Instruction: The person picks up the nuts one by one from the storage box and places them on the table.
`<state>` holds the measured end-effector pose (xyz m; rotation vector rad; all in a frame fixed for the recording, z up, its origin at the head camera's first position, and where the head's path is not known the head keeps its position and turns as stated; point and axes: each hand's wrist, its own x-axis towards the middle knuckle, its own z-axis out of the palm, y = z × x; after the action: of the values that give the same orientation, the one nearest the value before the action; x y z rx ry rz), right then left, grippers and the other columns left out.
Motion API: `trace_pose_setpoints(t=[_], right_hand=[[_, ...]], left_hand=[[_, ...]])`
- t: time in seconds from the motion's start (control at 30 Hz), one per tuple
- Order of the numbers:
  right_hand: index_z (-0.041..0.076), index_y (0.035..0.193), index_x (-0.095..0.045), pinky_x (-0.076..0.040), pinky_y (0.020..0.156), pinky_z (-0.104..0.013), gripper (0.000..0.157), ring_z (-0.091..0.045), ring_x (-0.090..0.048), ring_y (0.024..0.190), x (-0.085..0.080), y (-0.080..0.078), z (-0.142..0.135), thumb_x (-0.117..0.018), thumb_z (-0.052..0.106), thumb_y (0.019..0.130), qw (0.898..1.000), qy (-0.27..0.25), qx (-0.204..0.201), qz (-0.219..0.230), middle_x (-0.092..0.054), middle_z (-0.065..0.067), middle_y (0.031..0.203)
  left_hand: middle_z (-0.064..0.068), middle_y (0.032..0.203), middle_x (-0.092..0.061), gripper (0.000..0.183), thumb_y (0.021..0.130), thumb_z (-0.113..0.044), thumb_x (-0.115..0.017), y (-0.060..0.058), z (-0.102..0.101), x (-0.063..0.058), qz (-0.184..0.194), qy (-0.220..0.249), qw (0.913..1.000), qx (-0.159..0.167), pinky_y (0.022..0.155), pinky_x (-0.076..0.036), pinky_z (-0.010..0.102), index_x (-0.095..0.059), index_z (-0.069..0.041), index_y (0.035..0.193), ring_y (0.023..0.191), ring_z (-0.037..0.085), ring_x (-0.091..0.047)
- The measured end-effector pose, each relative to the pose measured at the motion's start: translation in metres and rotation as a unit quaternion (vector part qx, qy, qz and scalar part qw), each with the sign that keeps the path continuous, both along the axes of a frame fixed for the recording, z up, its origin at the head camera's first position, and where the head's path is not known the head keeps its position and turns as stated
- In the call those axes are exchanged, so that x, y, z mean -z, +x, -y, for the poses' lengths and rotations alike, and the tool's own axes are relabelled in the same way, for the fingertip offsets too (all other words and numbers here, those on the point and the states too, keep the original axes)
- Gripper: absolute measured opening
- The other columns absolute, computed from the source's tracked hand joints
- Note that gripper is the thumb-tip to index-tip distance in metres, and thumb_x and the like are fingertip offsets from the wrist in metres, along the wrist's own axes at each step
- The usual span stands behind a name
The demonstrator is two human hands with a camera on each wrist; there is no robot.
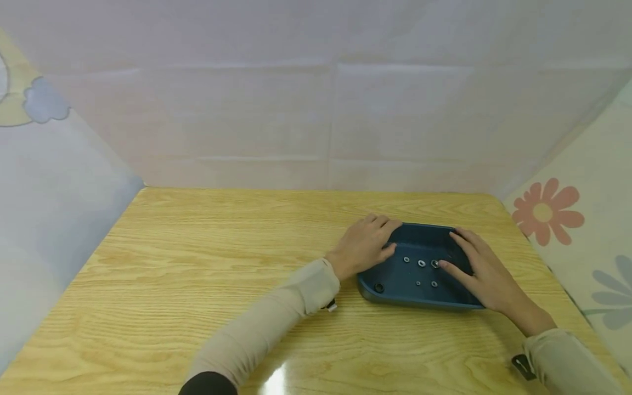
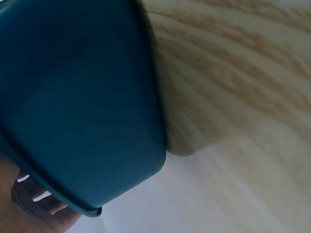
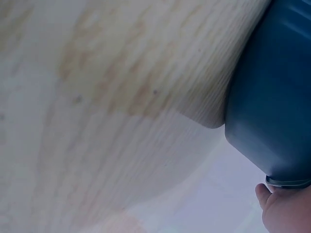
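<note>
Yellow wooden counter (image 1: 222, 247) is carrying a blue tray (image 1: 419, 302).
It is sitting between two hands: the left hand (image 1: 362, 244) is holding its left side, the right hand (image 1: 486, 280) is holding its right, and small metal rings (image 1: 419, 263) are lying inside.

Your head camera looks forward and down from above the near side of the table (image 1: 197, 247), wide enough to catch both far corners. Low, tilted and close, your left and right wrist cameras face opposite outer sides of the tray (image 1: 400, 277) near the right edge; all three share tray and table.
</note>
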<state>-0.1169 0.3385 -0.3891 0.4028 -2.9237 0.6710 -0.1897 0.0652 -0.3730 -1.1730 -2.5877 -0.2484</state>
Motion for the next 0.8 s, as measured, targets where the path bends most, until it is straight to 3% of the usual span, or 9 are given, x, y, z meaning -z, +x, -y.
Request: trace_pose_setpoints(t=[0.47,0.8], right_hand=[[0.0,0.156,-0.024,-0.024,0.106,-0.073,0.077,-0.053,-0.021,0.145,-0.001,0.0,0.001,-0.058,0.039,0.099,1.0,0.025,0.005,0.006,-0.017,-0.024,0.163],[-0.001,0.156,-0.024,-0.021,0.107,-0.074,0.075,-0.052,-0.019,0.146,-0.001,0.001,0.002,-0.058,0.035,0.1,1.0,0.009,-0.009,0.005,-0.017,-0.024,0.163]], left_hand=[[0.001,0.134,-0.062,0.047,0.099,-0.032,-0.06,-0.001,-0.005,0.011,0.031,-0.004,0.9995,0.006,0.104,-0.048,0.026,-0.053,-0.015,0.143,0.122,0.016,-0.059],[0.0,0.137,-0.06,0.047,0.1,-0.033,-0.059,-0.002,-0.007,0.012,0.059,-0.026,0.998,0.0,0.106,-0.046,0.027,-0.052,-0.017,0.144,0.125,0.016,-0.057]])
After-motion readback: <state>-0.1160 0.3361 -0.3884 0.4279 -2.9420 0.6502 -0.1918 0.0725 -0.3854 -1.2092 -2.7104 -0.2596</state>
